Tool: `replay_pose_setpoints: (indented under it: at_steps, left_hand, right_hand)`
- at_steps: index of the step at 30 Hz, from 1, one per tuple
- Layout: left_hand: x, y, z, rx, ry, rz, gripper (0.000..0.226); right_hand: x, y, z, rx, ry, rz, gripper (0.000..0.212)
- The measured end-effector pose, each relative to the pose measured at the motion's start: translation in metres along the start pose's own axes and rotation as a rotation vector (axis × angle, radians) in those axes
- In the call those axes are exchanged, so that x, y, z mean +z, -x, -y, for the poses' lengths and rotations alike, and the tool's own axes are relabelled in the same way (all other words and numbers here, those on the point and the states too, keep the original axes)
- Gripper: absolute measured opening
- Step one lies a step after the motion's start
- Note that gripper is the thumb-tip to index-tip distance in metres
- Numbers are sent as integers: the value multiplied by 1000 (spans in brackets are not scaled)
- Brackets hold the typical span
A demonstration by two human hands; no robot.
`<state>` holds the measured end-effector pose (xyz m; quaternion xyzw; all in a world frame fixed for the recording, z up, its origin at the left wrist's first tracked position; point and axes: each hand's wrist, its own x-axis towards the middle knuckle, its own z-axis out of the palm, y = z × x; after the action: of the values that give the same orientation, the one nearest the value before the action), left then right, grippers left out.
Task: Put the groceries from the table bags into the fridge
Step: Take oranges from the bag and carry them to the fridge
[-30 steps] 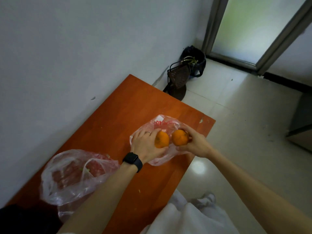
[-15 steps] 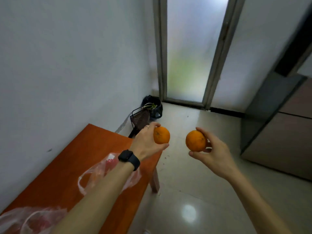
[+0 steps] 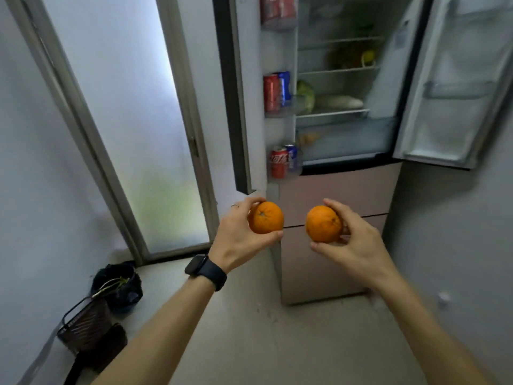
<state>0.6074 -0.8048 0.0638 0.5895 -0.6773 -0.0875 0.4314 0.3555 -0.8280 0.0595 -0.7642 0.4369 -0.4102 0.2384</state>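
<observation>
My left hand (image 3: pixel 238 237) grips one orange (image 3: pixel 266 217), fingers and thumb curled round it. My right hand (image 3: pixel 351 241) grips a second orange (image 3: pixel 323 224) the same way. Both are held side by side in front of me, below the open fridge (image 3: pixel 338 112). The fridge's two upper doors stand wide. Its shelves hold green and yellow produce, a cabbage (image 3: pixel 305 97) and a pale long vegetable. The table and its bags are out of view.
Soda cans (image 3: pixel 279 91) fill the racks of the left fridge door; the right door (image 3: pixel 455 79) has empty racks. Closed pink drawers sit below. A frosted glass door (image 3: pixel 133 120) is at left, with a black bin (image 3: pixel 118 284) and dark basket (image 3: pixel 83 326) on the floor.
My view has swung right from the table to the open fridge. Both hands lifted the oranges out of the bag and carried them toward the fridge.
</observation>
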Motion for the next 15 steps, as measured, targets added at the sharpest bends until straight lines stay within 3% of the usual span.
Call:
replay_pose_setpoints:
  at_steps: [6, 15]
  left_hand:
    - [52, -103, -41, 154, 37, 5, 77]
    - [123, -272, -39, 176, 68, -64, 76]
  right_hand:
    - [-71, -64, -45, -31, 57, -134, 87]
    - [-132, -222, -117, -71, 92, -189, 83]
